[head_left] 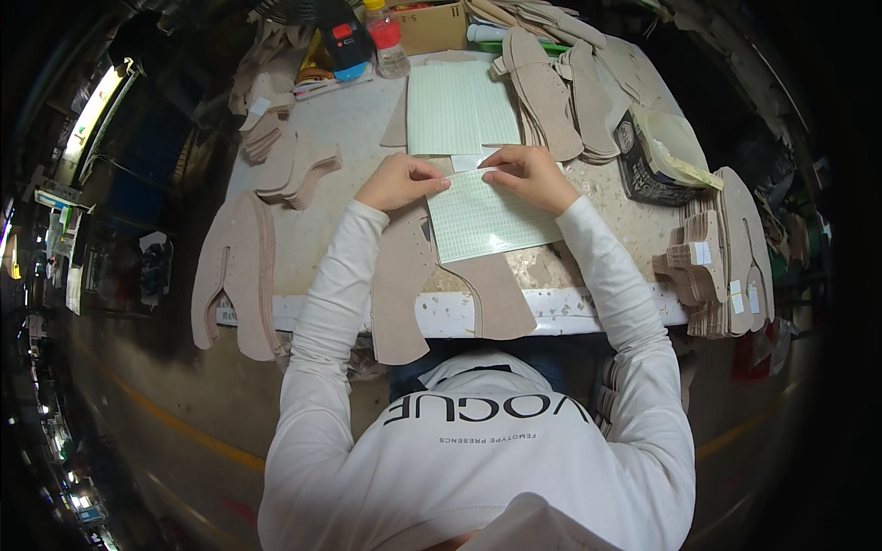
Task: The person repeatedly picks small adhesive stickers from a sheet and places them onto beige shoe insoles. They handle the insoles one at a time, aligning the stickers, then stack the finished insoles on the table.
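A pale green gridded sticker sheet is in front of me, tilted above the table. My left hand pinches its upper left corner between thumb and fingers. Along the same upper edge, my right hand has its thumb and fingers closed on the sheet. A small white strip shows between the two hands; whether it is attached to the sheet I cannot tell. Partly under the sheet lies a beige shoe-upper piece, its two legs pointing toward me. Behind my hands lie more pale green gridded sheets.
Stacks of beige cut pieces line the table, at the left edge, right edge and back. A dark box stands at the right. A bottle with a yellow cap stands at the back beside a cardboard box.
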